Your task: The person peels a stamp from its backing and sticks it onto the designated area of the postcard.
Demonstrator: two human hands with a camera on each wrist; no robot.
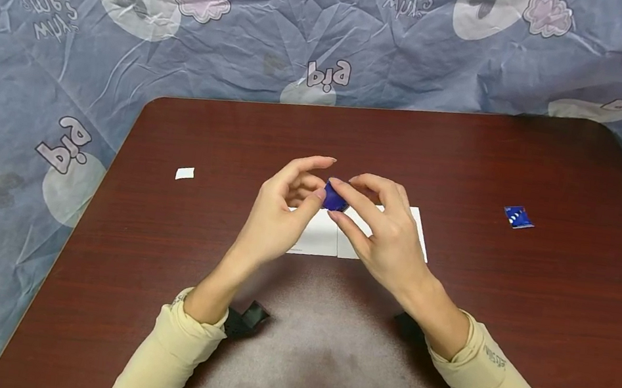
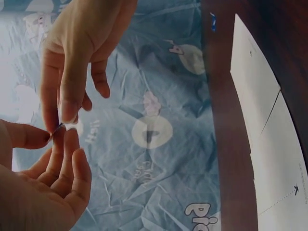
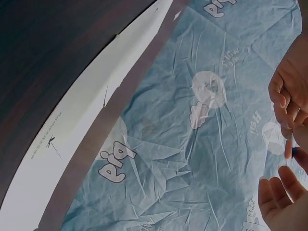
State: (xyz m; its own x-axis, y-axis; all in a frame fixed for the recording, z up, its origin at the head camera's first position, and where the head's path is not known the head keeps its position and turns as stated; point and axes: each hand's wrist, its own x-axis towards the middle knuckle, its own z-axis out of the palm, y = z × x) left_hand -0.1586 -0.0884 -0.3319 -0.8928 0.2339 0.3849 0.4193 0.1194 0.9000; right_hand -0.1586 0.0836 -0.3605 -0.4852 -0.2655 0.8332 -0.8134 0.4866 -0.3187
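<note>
A small, thin, dark blue piece (image 1: 335, 197) is held up between the two hands in the head view. The thumb and a finger of the left hand (image 1: 278, 213) pinch its left edge. From the other side, the right hand (image 1: 385, 234) pinches it between thumb and fingertips. In the left wrist view the piece (image 2: 57, 130) shows edge-on as a narrow dark line. Fingers hide much of it in the right wrist view. Beneath the hands a creased white card (image 1: 317, 235) lies on the table, partly covered by them.
A blue packet with white marks (image 1: 518, 217) lies to the right on the brown table (image 1: 471, 157). A small white scrap (image 1: 185, 173) lies to the left. Black straps or mounts (image 1: 247, 320) sit at the wrists. Patterned blue cloth (image 1: 236, 44) hangs beyond the table.
</note>
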